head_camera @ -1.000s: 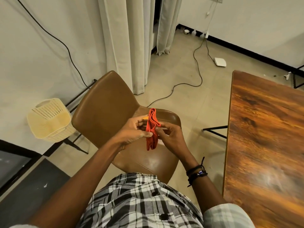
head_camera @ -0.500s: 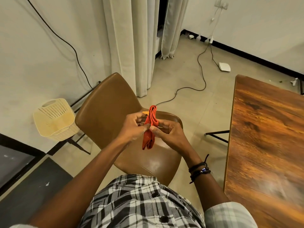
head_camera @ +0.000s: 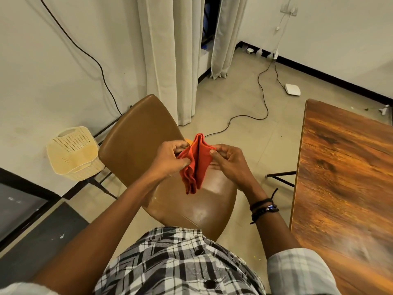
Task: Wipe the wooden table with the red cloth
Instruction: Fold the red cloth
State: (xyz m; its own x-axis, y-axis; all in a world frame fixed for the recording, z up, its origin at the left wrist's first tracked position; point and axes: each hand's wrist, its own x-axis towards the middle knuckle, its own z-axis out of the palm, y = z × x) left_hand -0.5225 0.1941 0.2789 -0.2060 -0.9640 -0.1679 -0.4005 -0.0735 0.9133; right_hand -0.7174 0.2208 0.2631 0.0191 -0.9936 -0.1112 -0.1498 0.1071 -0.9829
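You have not started wiping: the wooden table [head_camera: 344, 188] lies untouched, well off to the right of your fingers. The red cloth [head_camera: 195, 165] hangs folded between your hands, above the chair seat [head_camera: 191, 209]. Your left hand [head_camera: 170, 159] pinches its left edge, your right hand [head_camera: 230, 162] pinches the right, thumbs clamped on fabric, both forearms reaching forward, wrists level.

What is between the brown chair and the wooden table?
Head view: bare floor and a thin black metal bar separate the chair from the table.
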